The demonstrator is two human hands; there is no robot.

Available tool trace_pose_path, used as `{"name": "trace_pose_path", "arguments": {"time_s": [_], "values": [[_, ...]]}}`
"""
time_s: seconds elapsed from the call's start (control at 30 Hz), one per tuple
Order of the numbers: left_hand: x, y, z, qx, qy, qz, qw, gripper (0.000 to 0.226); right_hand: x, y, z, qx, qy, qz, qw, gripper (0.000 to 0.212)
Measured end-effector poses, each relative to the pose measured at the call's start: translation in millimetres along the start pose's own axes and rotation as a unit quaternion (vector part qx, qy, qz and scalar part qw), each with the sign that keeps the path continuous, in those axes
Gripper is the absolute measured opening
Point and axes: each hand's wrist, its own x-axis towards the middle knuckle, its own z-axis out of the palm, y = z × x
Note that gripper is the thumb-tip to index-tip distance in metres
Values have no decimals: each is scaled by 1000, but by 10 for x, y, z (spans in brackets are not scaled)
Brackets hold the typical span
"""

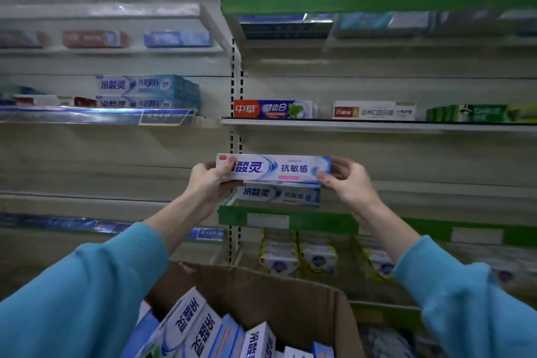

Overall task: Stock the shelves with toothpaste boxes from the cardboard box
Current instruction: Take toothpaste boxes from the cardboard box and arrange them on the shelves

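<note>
Toothpaste box, long white-and-blue carton, is pinched at both ends by left hand and right hand, just above green-edged shelf. Likely light, crushable; end grips suit it.

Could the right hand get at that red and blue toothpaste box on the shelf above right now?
Probably not at once: the right hand grips the held toothpaste box. The path up to the red and blue box looks open.

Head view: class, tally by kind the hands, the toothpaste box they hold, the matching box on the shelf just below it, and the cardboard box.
Hands: 2 (left hand, right hand)
Held box: 1
Shelf box: 1
Cardboard box: 1
Total: 5
</note>
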Motion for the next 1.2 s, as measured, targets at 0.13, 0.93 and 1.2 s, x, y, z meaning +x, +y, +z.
{"name": "trace_pose_path", "arguments": {"time_s": [0.13,0.93,1.2], "values": [[168,-78,155,52,36,17,998,38,59,-44,34,-22,48,1,999,40],[718,-454,252,238,10,-33,971,26,242,255,178,-227,57,48,971,30],[803,-496,210,215,-7,-55,975,22,271,263,183,-208,54,66,974,33]]}}
